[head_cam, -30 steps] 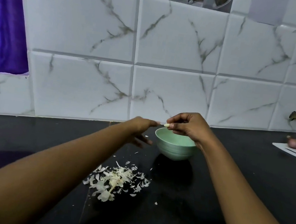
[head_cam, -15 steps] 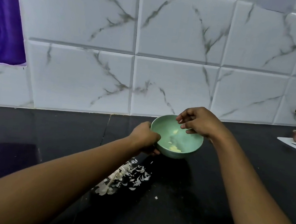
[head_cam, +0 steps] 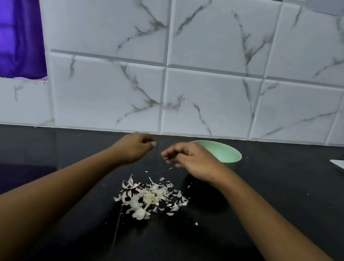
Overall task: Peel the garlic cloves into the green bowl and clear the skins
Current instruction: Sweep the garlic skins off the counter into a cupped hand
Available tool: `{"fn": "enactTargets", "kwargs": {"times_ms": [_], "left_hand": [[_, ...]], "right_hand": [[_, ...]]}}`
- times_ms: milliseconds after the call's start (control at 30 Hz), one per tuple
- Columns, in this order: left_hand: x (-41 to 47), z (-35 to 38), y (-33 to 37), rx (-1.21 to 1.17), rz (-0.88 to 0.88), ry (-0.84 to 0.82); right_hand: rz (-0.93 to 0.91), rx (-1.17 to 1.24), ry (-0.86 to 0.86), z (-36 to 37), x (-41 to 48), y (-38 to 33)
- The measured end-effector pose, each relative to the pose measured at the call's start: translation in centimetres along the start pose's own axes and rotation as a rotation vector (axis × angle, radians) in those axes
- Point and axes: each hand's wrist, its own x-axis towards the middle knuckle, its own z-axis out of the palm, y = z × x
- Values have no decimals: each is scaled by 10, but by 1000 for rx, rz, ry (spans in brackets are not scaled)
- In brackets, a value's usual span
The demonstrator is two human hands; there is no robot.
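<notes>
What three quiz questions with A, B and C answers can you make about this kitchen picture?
1. What colour is the bowl? A red, B green, C yellow.
2. Where are the garlic skins? A in the bowl, B on the white board, C in a pile on the black counter.
3. How does the bowl stand? A upright, B upside down, C on its side.

Answers:
1. B, its wall and inside are pale green.
2. C, the white flakes lie heaped on the counter, outside the bowl.
3. A, its open rim faces up.
</notes>
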Motion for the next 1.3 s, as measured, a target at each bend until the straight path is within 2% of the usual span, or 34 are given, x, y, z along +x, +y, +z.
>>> {"fn": "enactTargets", "kwargs": {"times_ms": [100,167,267,333,400,500,600,733,867,967,1067,1200,1300], "left_hand": [[-22,-3,-51,215,-105,-241],[-30,5,-72,260,-147,-341],[-43,9,-75,301,-60,-396],[-52,5,-73,268,47,-459],[-60,-1,-74,105,84,-504],[-67,-8,-69,-194,44,-366],[-62,-8,-69,-187,36,-144],[-58,1,-72,-8,52,-184],[-51,3,-80,-43,38,-178],[-45,4,-87,-33,24,-180],[-42,5,-87,-43,14,-176],[-42,3,-85,-41,-3,-158],[-45,2,-82,-34,-21,-207]], "right_hand": [[209,-344,-153,12,6,23],[305,-432,-200,22,8,34],[241,-519,-225,36,4,42],[166,-467,-271,36,-3,47],[154,-297,-316,27,-11,45],[158,-96,-186,23,-11,41],[245,-116,56,28,18,50],[387,-264,73,29,67,65],[494,-352,84,29,104,77],[526,-470,-1,30,122,87],[403,-595,-153,35,123,86],[143,-474,-330,37,79,74],[69,-357,-449,26,31,56]]}}
